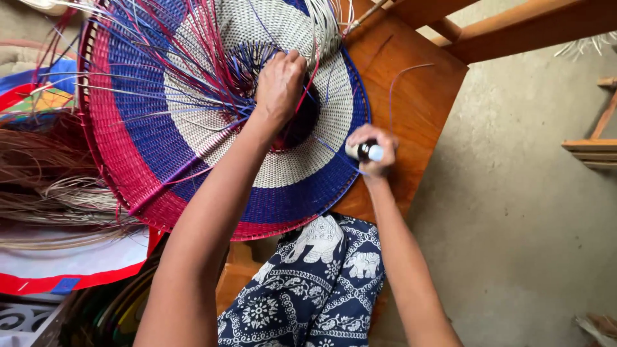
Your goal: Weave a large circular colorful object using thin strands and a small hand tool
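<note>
A large round woven disc with red, blue and pale rings leans on a wooden table. Loose red, blue and pale strands stick out of its upper half. My left hand rests near the dark blue centre of the disc, fingers curled among the strands. At the disc's right edge, my right hand is shut on a small tool with a dark middle and white ends. A thin blue strand curves up from that hand.
A bundle of dry pale and brown fibres lies at the left. Coloured cloth sits below it. My lap in blue patterned fabric is under the disc. A concrete floor spreads to the right, with wooden furniture parts.
</note>
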